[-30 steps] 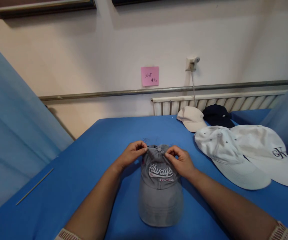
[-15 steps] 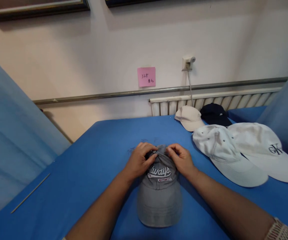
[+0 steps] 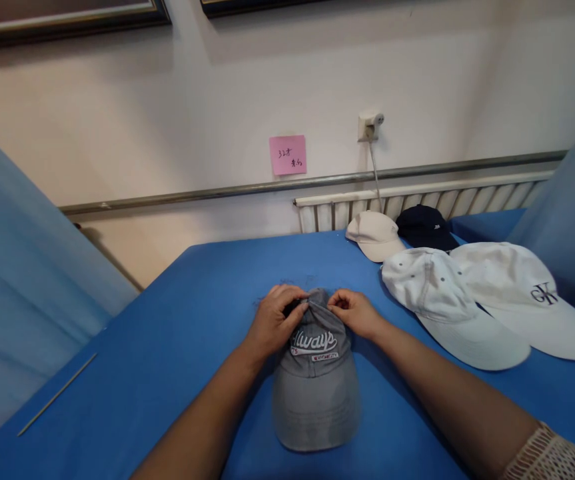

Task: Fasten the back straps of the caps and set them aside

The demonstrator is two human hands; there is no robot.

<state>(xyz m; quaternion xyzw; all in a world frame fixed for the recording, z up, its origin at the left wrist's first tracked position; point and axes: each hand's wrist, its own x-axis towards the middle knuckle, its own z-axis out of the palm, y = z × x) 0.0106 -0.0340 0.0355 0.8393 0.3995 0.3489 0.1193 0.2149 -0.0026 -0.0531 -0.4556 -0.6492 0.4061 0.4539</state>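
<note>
A grey baseball cap (image 3: 316, 390) with "Always" stitched on its front lies on the blue table (image 3: 177, 333), brim toward me. My left hand (image 3: 276, 320) is closed on the left side of the cap's crown, fingers curled over the top edge. My right hand (image 3: 354, 312) pinches the crown's right side near the top button. Both hands press the crown together between them.
Two white caps (image 3: 442, 300) (image 3: 517, 293) lie to the right, one with a dark monogram. Behind them sit a beige cap (image 3: 373, 233) and a dark navy cap (image 3: 424, 225). A thin stick (image 3: 57, 393) lies at the left. A radiator and a pink note (image 3: 288, 155) are on the wall.
My left hand has slid from the cap's left edge onto the crown top, closing toward my right hand. The crown is more bunched. The view has shifted slightly right.
</note>
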